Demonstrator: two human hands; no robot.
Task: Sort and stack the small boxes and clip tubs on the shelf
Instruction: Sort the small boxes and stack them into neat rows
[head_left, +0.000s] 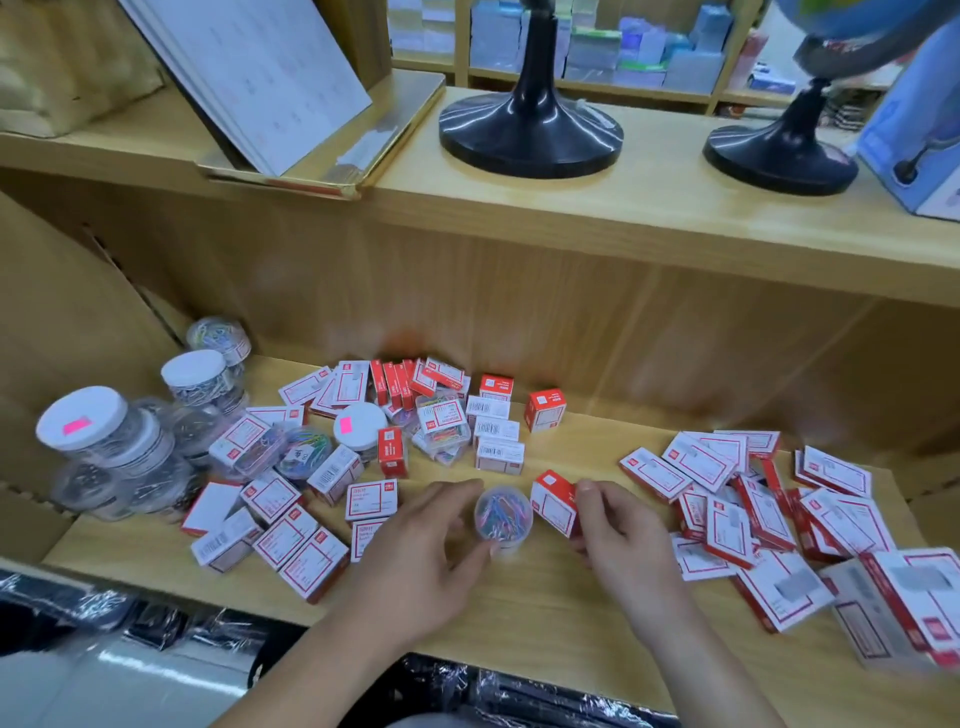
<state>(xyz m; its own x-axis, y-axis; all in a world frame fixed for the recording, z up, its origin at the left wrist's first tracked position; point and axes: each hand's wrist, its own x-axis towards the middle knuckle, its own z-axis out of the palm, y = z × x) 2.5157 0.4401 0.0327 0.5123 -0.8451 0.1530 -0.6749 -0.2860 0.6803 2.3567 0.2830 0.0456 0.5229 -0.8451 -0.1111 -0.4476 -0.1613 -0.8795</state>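
Left grip (415, 561) on tub (503, 512), right grip (623, 540) on box (553, 499), wooden shelf (545, 618).

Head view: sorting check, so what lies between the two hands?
Head view shows a clip tub in the left hand and a red-and-white box in the right hand.

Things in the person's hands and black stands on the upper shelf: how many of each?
Clip tub, held by left hand: 1
Small box, pinched by right hand: 1
Black stands: 2
Total: 4
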